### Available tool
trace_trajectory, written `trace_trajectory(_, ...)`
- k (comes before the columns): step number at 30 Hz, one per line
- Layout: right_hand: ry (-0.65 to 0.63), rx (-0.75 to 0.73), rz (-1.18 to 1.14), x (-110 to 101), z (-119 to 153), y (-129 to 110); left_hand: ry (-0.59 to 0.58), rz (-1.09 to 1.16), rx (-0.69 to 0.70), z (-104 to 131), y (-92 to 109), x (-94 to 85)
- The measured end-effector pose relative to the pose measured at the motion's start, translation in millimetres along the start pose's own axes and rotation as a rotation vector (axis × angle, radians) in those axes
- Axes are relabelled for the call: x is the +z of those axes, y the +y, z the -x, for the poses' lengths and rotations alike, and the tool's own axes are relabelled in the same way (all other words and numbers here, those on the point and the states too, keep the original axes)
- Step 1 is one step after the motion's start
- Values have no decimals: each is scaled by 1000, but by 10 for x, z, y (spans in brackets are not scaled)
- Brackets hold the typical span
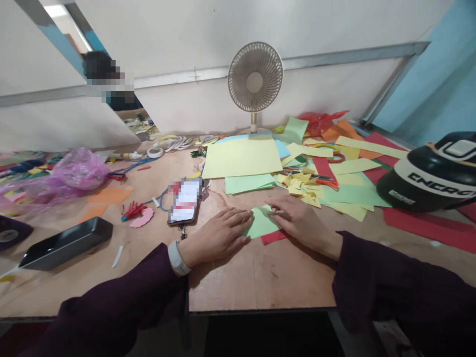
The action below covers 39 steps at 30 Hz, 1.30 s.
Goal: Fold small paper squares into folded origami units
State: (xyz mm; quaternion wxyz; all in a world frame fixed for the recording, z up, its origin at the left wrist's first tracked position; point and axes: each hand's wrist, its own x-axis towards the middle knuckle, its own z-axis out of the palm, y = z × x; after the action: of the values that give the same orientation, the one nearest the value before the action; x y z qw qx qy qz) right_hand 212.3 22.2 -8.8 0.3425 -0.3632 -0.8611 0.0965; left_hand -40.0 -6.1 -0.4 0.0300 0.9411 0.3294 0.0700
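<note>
A small light green paper piece [262, 224] lies on the wooden table between my hands. My left hand [223, 230] rests flat over its left edge, fingers stretched out, with a pale watch on the wrist. At the upper right edge, the bent fingers of my right hand [293, 218] close on the green paper; the fingertips partly hide that edge. A red paper strip [273, 237] shows from under the green piece, beside my right palm. Just left of my left hand is a phone [186, 201] with a lit screen.
Behind my hands lie a large yellow sheet [243, 156], green sheets [249, 183] and yellow scraps [297, 186]. A fan [255, 77] stands at the back. To the right is a black jug [427, 173]; to the left, a dark oblong box [69, 243] and a pink plastic bag [84, 168].
</note>
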Motion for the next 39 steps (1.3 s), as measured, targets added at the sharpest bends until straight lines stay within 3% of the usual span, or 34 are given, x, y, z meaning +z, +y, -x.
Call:
trace_trajectory(12,0,-171,-5,-22,31,29,8,-8,52,-57,-17,-95)
trace_trajectory(16,36,-335,101,-41,27,22,47,24,89,-122,-68,-73)
trace_trajectory(20,27,-496,205,-83,22,-7,170,12,106,-163,-120,8)
trace_trajectory(23,-12,-563,258,-110,33,-15,158,-26,94,-169,-115,39)
trace_trajectory(27,-103,-594,269,-134,46,-12,160,-53,98,-162,-89,39)
trace_trajectory(39,-136,-572,224,-167,20,-8,112,-107,67,-149,-8,51)
